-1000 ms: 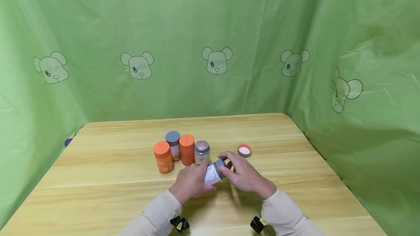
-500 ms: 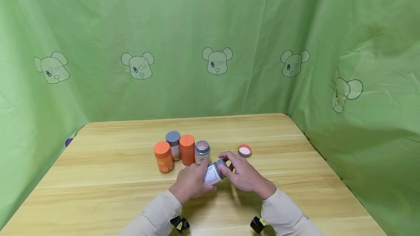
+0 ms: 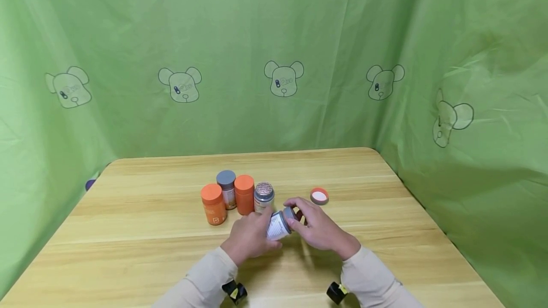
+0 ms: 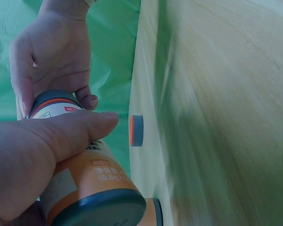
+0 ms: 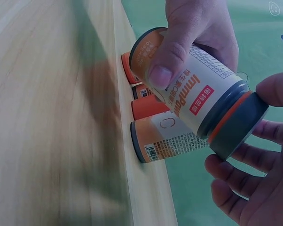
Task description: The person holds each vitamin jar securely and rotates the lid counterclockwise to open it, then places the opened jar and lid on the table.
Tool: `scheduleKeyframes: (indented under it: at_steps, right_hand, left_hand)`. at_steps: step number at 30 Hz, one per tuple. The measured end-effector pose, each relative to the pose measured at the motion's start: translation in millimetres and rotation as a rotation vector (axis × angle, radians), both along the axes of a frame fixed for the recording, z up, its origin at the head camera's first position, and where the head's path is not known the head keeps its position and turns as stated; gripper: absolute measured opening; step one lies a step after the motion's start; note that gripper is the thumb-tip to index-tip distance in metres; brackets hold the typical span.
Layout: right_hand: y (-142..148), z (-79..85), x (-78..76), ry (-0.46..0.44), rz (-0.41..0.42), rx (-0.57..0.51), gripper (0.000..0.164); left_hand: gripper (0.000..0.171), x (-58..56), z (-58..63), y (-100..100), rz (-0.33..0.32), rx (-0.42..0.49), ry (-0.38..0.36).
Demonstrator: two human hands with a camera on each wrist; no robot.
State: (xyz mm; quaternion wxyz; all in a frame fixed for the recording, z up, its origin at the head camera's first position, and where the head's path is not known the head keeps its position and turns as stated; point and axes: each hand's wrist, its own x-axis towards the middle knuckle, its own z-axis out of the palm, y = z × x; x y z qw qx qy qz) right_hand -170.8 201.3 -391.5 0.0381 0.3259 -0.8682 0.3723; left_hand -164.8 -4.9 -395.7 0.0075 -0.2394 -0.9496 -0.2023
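My left hand (image 3: 250, 234) grips a supplement bottle (image 3: 277, 227) round its body and holds it tilted above the table. In the right wrist view its label is white and orange, and the left thumb presses along the side. My right hand (image 3: 318, 227) has thumb and fingers round the grey screw cap (image 5: 240, 125) at the bottle's neck. An orange ring (image 5: 229, 117) shows between cap and neck. Just behind the left hand stands a capless bottle (image 3: 264, 194) with a printed seal over its mouth.
Two orange jars (image 3: 213, 206) and a grey-capped bottle (image 3: 227, 189) stand close together left of the capless bottle. A loose cap (image 3: 319, 196) lies inside up on the wooden table (image 3: 150, 251), beyond the right hand. Green curtains (image 3: 231, 122) surround the table.
The right fingers shift slightly with the cap, and its angle to the bottle changes a little. My left hand and the bottle stay where they were.
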Motion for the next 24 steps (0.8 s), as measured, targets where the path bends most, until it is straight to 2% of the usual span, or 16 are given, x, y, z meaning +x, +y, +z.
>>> scheduleKeyframes:
  at_steps: [16, 24]
  right_hand:
    - [-6.1, -1.2, -2.3, 0.009, -0.045, 0.019, 0.031]
    - [-4.9, 1.4, -0.5, 0.006, -0.017, 0.014, 0.030]
  left_hand:
    - [0.068, -1.2, 0.7, 1.9, 0.001, -0.008, 0.011]
    - [0.068, -1.0, 0.9, 2.4, 0.006, -0.012, 0.003]
